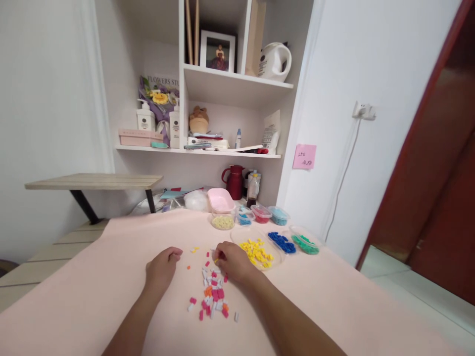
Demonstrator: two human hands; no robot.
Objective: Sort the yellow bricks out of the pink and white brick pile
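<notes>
Across the whole near part of the view spreads a pale pink table covering (334,306), its far edge meeting a white built-in shelf unit (230,89) and, at the right, a white wall (371,59) with a pink sticky note (304,156). A dark red door (441,198) stands at the far right. Along the far edge of the surface sit small clear plastic tubs: one of yellow blocks (258,252), one of dark blue blocks (282,243), one of green blocks (305,244). Near the middle of the surface lies a loose scatter of small pink, white and orange blocks (213,294), its long axis running from the near edge toward the far edge. The right hand (232,262) rests at the far end of that scatter, fingertips pressed together, pinching a tiny yellow block (216,260). The left hand (163,269) lies just left of the scatter, curled into a loose fist, holding nothing that I can see.
</notes>
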